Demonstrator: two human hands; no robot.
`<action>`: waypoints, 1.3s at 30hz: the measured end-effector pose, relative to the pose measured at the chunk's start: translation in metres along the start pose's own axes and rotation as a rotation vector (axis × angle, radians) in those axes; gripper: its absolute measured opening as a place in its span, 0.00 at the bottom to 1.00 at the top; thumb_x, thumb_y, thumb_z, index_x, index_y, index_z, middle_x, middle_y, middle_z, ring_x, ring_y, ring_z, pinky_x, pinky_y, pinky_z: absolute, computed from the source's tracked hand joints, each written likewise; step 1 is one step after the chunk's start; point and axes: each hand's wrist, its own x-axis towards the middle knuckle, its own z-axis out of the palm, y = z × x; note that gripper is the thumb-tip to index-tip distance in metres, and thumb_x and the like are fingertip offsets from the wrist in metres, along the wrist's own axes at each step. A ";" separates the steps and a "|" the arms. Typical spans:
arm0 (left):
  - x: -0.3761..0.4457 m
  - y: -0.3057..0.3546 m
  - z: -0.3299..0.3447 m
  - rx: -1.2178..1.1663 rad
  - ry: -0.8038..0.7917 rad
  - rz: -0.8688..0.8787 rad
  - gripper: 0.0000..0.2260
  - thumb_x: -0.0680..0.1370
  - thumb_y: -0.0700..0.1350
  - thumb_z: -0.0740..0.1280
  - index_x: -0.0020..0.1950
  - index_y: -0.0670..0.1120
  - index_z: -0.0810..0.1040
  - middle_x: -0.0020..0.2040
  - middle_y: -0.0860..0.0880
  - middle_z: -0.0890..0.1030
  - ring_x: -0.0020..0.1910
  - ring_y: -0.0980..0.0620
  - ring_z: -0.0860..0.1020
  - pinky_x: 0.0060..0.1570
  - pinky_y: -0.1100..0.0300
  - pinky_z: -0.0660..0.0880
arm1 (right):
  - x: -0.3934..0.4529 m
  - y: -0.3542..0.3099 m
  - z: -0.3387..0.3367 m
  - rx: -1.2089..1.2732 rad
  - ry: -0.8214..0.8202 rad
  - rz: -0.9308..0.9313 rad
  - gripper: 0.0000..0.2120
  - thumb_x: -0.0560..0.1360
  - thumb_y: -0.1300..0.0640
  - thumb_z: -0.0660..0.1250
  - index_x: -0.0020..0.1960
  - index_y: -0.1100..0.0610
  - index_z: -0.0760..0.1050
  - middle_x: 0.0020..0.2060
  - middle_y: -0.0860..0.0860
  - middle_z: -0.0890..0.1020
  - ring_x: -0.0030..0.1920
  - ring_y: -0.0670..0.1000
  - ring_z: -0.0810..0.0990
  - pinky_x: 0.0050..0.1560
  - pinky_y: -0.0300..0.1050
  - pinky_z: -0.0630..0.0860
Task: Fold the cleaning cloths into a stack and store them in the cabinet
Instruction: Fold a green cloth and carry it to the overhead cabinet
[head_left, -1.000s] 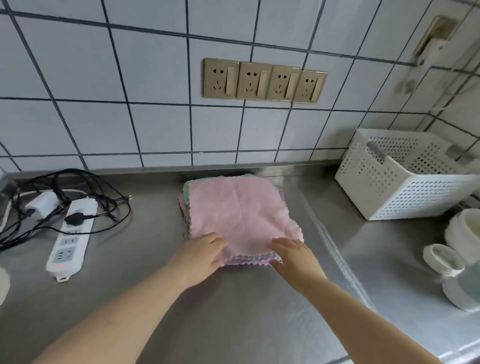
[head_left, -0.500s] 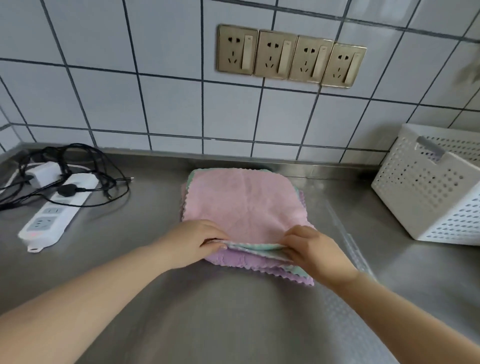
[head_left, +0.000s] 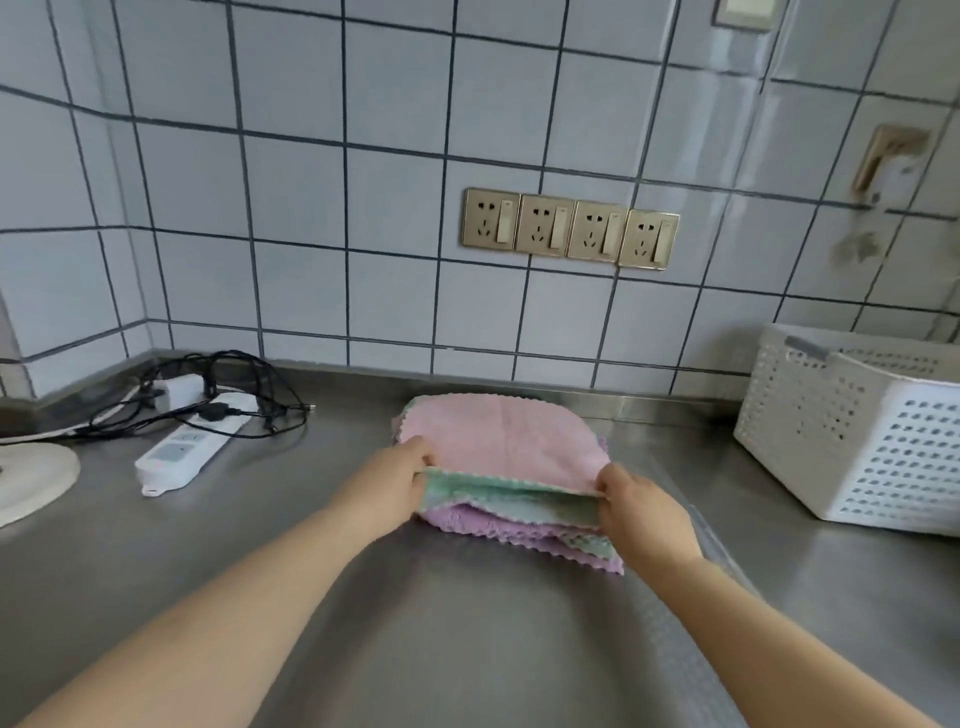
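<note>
A stack of folded cleaning cloths (head_left: 498, 447) lies on the steel counter near the tiled wall: pink on top, green under it, purple at the bottom. My left hand (head_left: 387, 486) grips the stack's near left edge. My right hand (head_left: 641, 506) grips its near right edge. The near edge is raised off the counter, so the green and purple layers show from the side. No cabinet is in view.
A white perforated basket (head_left: 852, 426) stands at the right. A white power strip (head_left: 192, 447) with tangled black cables lies at the left, beside a round white object (head_left: 31, 478) at the left edge. Four brass wall sockets (head_left: 569, 228) sit above the cloths.
Both hands went from resting on the pink cloth to gripping the stack's near edge and lifting it. The view has tilted up, showing more wall.
</note>
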 end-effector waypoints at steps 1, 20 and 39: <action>0.000 0.002 -0.005 -0.066 0.036 -0.023 0.10 0.77 0.37 0.60 0.54 0.47 0.75 0.53 0.46 0.80 0.50 0.48 0.77 0.47 0.59 0.72 | 0.000 -0.001 -0.004 0.020 0.006 0.037 0.07 0.77 0.60 0.53 0.53 0.56 0.67 0.42 0.56 0.80 0.39 0.59 0.76 0.37 0.49 0.72; -0.089 0.028 -0.072 -0.076 0.128 0.110 0.04 0.78 0.45 0.62 0.48 0.55 0.71 0.45 0.50 0.78 0.39 0.48 0.76 0.41 0.56 0.70 | -0.089 -0.025 -0.066 0.547 0.097 0.084 0.05 0.80 0.57 0.56 0.54 0.54 0.68 0.43 0.55 0.79 0.37 0.53 0.76 0.33 0.43 0.69; -0.094 0.001 -0.035 -0.172 -0.106 -0.257 0.11 0.75 0.47 0.69 0.55 0.48 0.73 0.59 0.49 0.75 0.54 0.51 0.74 0.49 0.58 0.70 | -0.081 -0.003 -0.026 0.305 -0.245 0.176 0.10 0.77 0.51 0.64 0.54 0.54 0.74 0.44 0.49 0.79 0.37 0.46 0.73 0.31 0.35 0.67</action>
